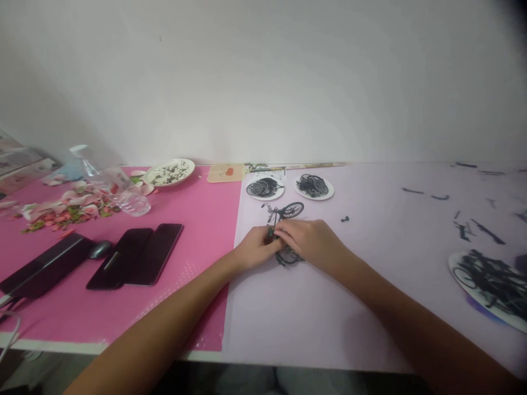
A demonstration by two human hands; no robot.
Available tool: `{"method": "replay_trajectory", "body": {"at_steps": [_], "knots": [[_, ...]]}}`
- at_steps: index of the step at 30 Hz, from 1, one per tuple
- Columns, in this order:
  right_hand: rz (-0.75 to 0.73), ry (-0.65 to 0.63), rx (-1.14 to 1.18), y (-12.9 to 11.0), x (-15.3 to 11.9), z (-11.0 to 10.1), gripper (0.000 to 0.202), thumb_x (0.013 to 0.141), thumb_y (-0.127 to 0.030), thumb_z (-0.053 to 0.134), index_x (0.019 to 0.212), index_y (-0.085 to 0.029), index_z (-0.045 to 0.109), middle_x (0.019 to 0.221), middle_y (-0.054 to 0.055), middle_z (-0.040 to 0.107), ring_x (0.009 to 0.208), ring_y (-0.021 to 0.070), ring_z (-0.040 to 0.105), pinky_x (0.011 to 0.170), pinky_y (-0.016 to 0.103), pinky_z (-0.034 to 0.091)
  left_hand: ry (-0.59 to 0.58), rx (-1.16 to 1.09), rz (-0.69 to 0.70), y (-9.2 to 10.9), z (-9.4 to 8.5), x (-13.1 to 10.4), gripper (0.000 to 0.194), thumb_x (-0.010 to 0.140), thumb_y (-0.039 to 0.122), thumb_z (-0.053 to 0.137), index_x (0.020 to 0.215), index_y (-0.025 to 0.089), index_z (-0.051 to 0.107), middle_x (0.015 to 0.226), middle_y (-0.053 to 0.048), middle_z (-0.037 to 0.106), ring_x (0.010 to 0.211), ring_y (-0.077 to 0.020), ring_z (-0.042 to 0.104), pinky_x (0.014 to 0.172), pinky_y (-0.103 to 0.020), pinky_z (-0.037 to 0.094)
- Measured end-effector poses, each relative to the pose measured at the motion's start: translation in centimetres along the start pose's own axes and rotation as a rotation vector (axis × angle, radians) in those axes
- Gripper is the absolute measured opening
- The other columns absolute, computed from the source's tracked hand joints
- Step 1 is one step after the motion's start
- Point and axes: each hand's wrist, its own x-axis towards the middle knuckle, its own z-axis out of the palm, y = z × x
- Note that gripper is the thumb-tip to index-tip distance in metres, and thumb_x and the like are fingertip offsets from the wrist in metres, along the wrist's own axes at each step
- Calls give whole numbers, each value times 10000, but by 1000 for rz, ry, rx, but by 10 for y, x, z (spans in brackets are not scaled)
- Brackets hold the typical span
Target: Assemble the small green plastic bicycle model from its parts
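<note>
Both hands meet at a small black model bicycle (292,210) on the pale lilac part of the table. One spoked wheel and the handlebar show beyond my fingers; the other wheel shows below them. My left hand (257,247) is closed on the bicycle's near side. From the right, my right hand (307,238) pinches at the middle of the frame, its fingertips close to the left thumb. The fingers hide the middle of the bicycle, and any tiny part between them cannot be made out. A small black piece (345,219) lies to the right.
Behind the hands stand two white plates, one with wheels (265,187) and one with black parts (313,186). A plate of bicycle parts (489,285) and loose black pieces (488,231) lie right. Leftward are phones (154,255), a mouse (100,250), a plastic bottle (134,200) and petals (82,203).
</note>
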Motion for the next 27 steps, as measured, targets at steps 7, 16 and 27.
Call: {"method": "replay_trajectory", "body": {"at_steps": [7, 16, 27], "knots": [[116, -24, 57, 0, 3, 2, 187, 1041, -296, 535, 956, -209, 678, 801, 5, 733, 627, 133, 600, 612, 271, 319, -4, 2, -4, 1, 1, 0, 259, 907, 364, 565, 846, 134, 665, 731, -11, 629, 656, -142, 520, 611, -253, 407], [301, 33, 249, -5, 5, -2, 134, 914, -295, 639, 831, -242, 730, 581, -39, 596, 525, 131, 500, 577, 259, 321, -13, 40, 54, 3, -1, -1, 306, 948, 404, 550, 900, 127, 674, 766, -21, 653, 669, -145, 524, 613, -251, 395], [393, 148, 369, -2, 7, -7, 104, 872, -303, 630, 814, -222, 662, 523, -63, 479, 487, 119, 424, 557, 262, 324, 31, -167, 12, 2, 2, 0, 310, 946, 406, 588, 985, 116, 688, 876, -56, 714, 770, -166, 621, 702, -263, 471]]}}
